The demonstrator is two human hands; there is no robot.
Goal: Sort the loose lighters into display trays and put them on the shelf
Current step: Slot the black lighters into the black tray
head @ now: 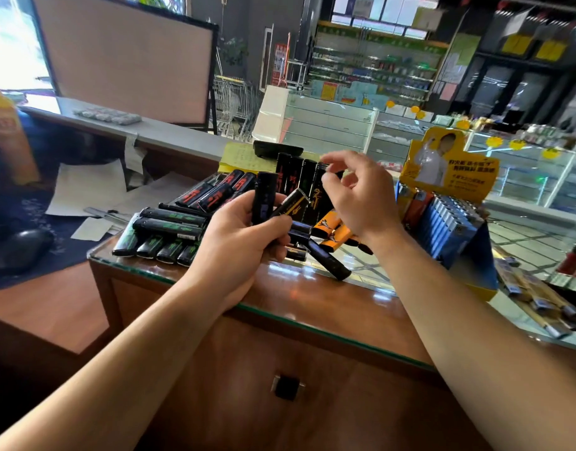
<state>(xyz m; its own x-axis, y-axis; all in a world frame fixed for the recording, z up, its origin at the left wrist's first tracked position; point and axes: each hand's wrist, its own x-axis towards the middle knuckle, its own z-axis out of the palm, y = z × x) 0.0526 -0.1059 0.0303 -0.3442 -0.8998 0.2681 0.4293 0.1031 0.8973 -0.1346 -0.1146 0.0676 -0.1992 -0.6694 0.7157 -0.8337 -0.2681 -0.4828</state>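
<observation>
Her left hand (244, 236) grips a few black lighters (264, 196) as a ready bundle; the right hand (355, 190), fingers loose and holding nothing, hovers over the sorted piles on the glass counter (312, 288), likely choosing.

Glass-topped wooden counter (312, 288) w/ loose lighters on it: green-print black lighters (163, 234) at left, some stacked; red-print black lighters (211, 193) behind them; orange lighters (332, 229) near middle; one plain black lighter (329, 260) nr front edge. Yellow-and-blue display tray (456, 229) w/ blue lighters at right. Yellow notepad (241, 157) at back.
</observation>
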